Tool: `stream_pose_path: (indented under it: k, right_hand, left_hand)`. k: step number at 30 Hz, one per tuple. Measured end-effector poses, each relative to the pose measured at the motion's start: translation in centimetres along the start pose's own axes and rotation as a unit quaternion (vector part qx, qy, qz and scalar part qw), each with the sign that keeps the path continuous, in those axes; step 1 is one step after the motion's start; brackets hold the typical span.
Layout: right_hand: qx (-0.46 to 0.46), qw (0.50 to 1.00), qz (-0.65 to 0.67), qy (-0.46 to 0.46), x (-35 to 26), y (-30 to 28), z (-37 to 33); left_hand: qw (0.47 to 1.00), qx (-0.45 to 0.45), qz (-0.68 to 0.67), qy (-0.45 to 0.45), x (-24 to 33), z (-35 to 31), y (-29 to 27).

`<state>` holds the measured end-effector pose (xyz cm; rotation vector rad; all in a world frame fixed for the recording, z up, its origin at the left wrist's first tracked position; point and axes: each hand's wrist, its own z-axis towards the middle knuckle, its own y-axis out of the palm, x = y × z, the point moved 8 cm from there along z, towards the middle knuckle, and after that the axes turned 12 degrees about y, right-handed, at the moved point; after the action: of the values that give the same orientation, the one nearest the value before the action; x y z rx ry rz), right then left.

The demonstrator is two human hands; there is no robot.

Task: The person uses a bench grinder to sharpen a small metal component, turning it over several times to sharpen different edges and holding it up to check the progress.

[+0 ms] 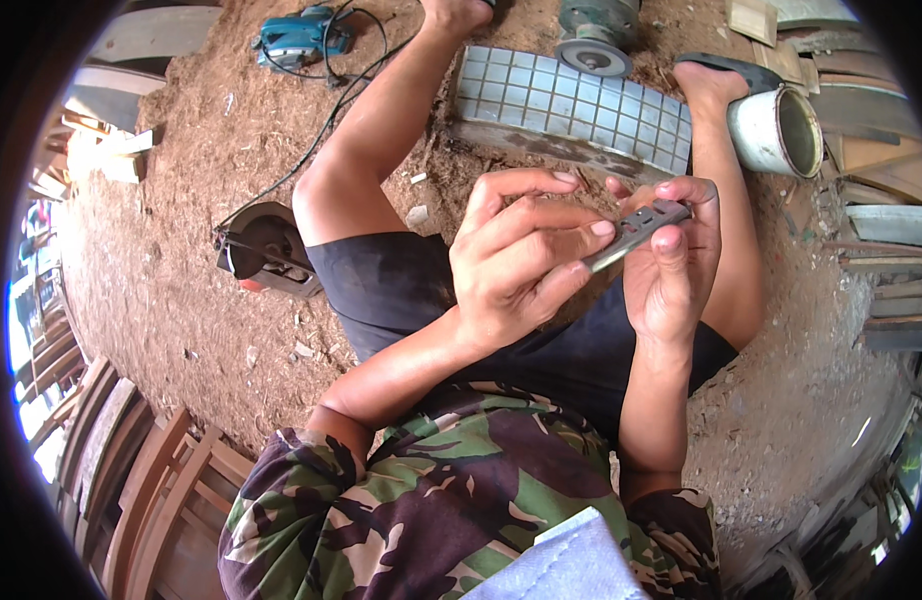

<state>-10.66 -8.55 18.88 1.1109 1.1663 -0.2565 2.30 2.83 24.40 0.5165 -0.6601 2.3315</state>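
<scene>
Our left hand [516, 252] and right hand [669, 280] are both clamped on a slotted, flat metal piece [636, 234], one toward each end, above our lap. Our fingers cover parts of it. Beyond them lies a tiled block [573, 100] between our legs, a disc grinder [593, 55] at its far edge. A whitish bucket [776, 132] crowds our right leg. Outside our left leg sit a circular saw [271, 245] and, farther off, a blue power tool [303, 42]; a black cable [333, 125] trails across the shaving-strewn ground [181, 260].
</scene>
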Motion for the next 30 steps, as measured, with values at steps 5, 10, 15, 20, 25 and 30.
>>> stream_pose_path:
  k: [5,10,15,20,25,30]
  right_hand:
    - [-0.066,0.998,-0.008,-0.012,-0.9,1.1,0.3]
    - [-0.094,0.995,-0.024,-0.023,-1.5,1.4,0.2]
    - [-0.066,0.996,-0.063,-0.025,-2.1,2.0,-0.4]
    - [-0.061,0.974,-0.211,-0.049,-2.8,4.2,-1.2]
    - [-0.019,0.978,-0.204,-0.044,-3.5,4.4,-0.9]
    - [-0.015,0.972,-0.227,-0.054,-4.0,4.4,-0.6]
  left_hand:
    - [0.997,0.017,0.05,0.057,1.0,0.4,-0.6]
    - [0.996,0.022,0.049,0.065,1.0,0.5,-0.8]
    - [0.991,0.021,0.088,0.096,1.5,0.7,-1.0]
    - [0.989,0.028,0.099,0.102,1.5,0.2,-1.2]
    - [0.994,0.042,0.072,0.074,0.0,-0.1,-1.3]
    - [0.997,0.05,0.04,0.031,-1.3,-0.6,-1.1]
